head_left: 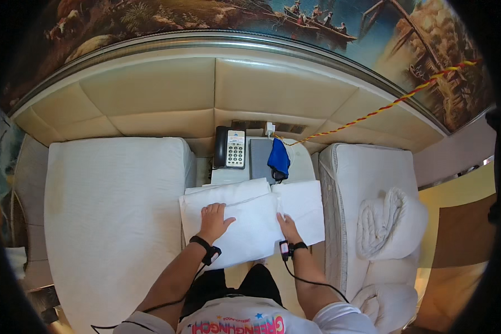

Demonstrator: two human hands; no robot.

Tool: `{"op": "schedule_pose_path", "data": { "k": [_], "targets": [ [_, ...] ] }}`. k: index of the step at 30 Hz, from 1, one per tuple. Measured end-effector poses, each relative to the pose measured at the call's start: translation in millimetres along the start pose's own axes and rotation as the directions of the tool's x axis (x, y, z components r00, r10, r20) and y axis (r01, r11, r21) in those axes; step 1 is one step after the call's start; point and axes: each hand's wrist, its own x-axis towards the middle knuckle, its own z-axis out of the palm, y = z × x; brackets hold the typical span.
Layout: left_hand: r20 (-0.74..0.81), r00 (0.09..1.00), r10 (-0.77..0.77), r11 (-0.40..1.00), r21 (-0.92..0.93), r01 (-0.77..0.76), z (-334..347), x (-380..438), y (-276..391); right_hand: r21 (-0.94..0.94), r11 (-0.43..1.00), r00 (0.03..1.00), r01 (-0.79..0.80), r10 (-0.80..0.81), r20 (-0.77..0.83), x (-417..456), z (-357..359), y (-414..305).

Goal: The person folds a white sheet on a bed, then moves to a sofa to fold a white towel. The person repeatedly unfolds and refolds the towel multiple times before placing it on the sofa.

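Observation:
A folded white sheet [242,238] lies in front of me, between the two beds and below the nightstand top. My left hand [214,221] rests flat on it, back of the hand up, with the thumb spread. At the sheet's right edge, my right hand [289,227] pinches the fabric, the thumb toward the sheet. More folded white linen [302,200] extends to the right, beyond that hand. Another white layer [229,189] shows along the far side. What supports the linen from below is hidden.
A black desk phone [230,148], a grey flat box [260,158] and a blue cloth [279,156] sit on the nightstand [304,163]. A red-yellow twisted cord [371,115] stretches up right. White mattresses [117,208] [375,171] flank me; rolled duvets [390,225] lie on the right one.

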Motion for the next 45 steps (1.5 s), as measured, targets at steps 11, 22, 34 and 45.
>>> {"op": "schedule_pose_path", "data": {
  "k": [11,22,34,45],
  "targets": [
    [0.542,0.840,-0.002,0.983,-0.154,0.102,-3.9,25.3,-32.1,0.002,0.991,0.957,-0.135,0.130,0.259,-30.4,-33.1,-29.1],
    [0.488,0.871,0.052,0.924,-0.355,0.143,-99.3,61.3,-43.3,0.171,0.985,0.971,0.039,-0.077,0.225,-59.2,-20.6,-96.0],
    [-0.129,0.656,-0.744,0.665,-0.048,0.745,-24.0,-43.0,-61.3,-0.366,0.924,0.985,0.113,-0.152,-0.080,-22.4,-12.3,-9.4],
    [0.069,0.717,-0.694,0.670,-0.304,0.678,-29.1,-117.5,-97.5,-0.247,0.969,0.998,-0.013,0.028,0.056,-50.0,-25.8,-14.4]
  ]
}}
